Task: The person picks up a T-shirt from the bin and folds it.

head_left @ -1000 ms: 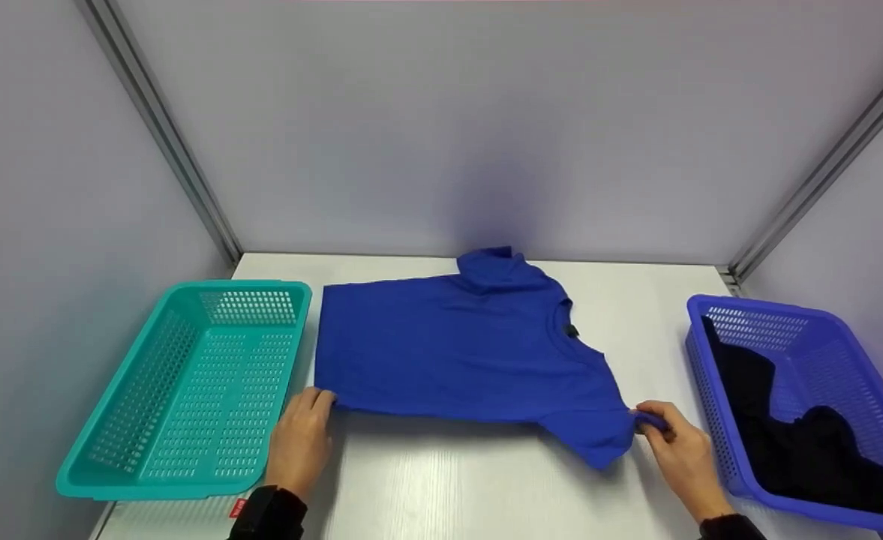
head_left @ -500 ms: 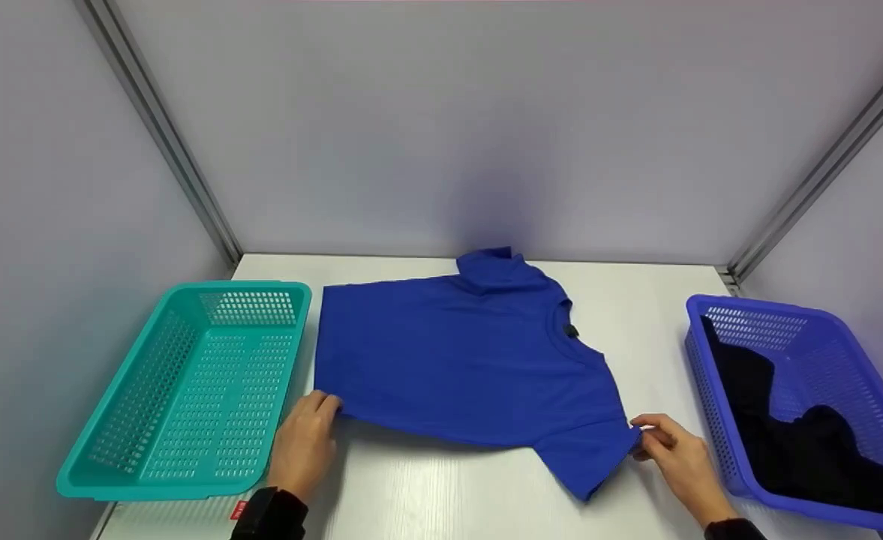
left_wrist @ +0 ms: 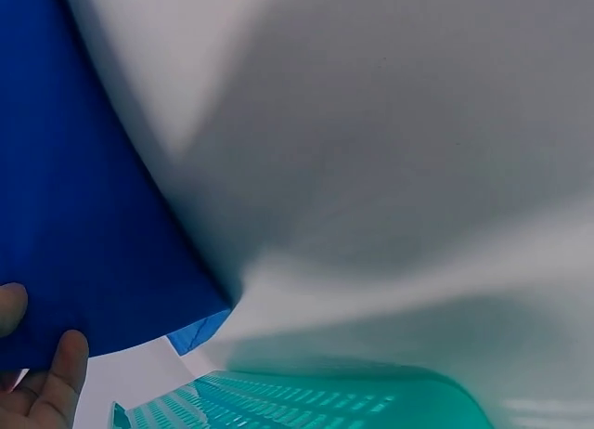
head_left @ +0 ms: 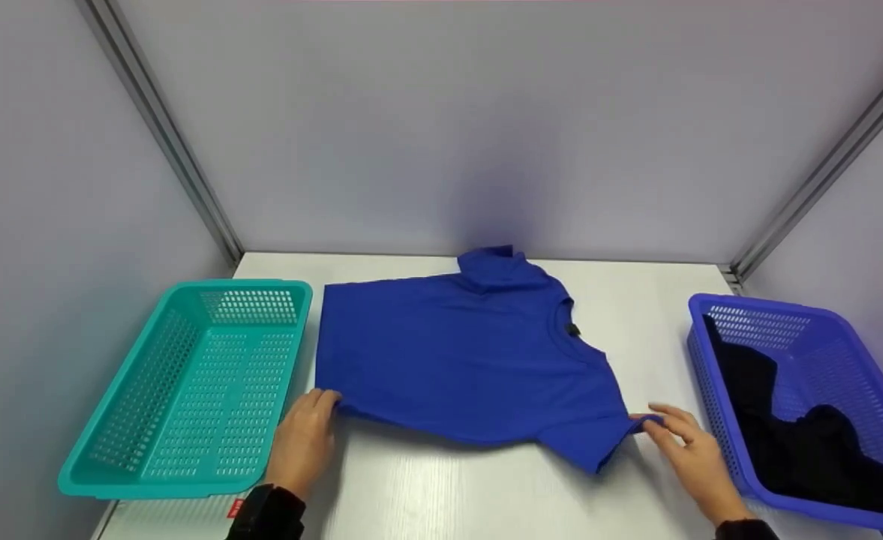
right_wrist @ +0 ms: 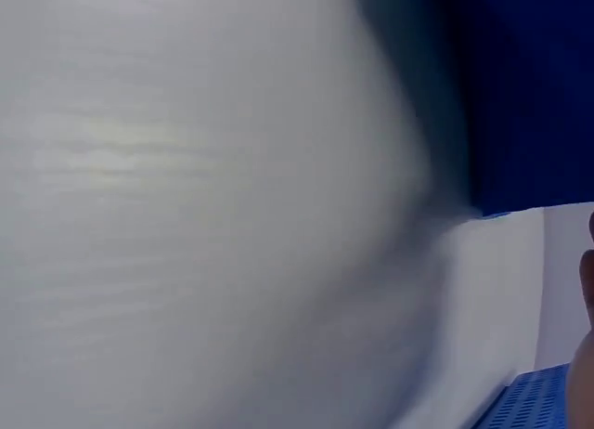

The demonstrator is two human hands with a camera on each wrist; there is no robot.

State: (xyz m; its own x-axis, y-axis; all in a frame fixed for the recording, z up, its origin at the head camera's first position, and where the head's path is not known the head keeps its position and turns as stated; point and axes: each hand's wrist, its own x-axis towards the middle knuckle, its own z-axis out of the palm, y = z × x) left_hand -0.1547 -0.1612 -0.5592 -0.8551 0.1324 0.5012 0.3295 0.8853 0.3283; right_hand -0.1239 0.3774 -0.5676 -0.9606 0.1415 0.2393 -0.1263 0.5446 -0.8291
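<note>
A blue short-sleeved T-shirt (head_left: 449, 352) lies sideways on the white table, its hem to the left and its neck opening, with a dark label, to the right. My left hand (head_left: 302, 446) pinches the near corner of the hem; in the left wrist view, the fingers (left_wrist: 67, 369) show at the edge of the blue cloth. At the other end, my right hand (head_left: 692, 457) pinches the near sleeve by its edge, some fingers stretched out past the cloth. The shirt's near side edge is slightly lifted between the hands. Only a sliver of the right fingers appears in the right wrist view.
On the left stands a green perforated basket (head_left: 302, 330) with nothing in it. A purple-blue basket (head_left: 775, 304) at the right holds black cloth (head_left: 809, 450). Grey-white panels (head_left: 426, 135) wall in the back and both sides of the table.
My right hand drew the sleeve toward me, and the near edge came down with it. Since then the hand has shifted slightly right and away, lifting the sleeve edge. The left hand barely moved.
</note>
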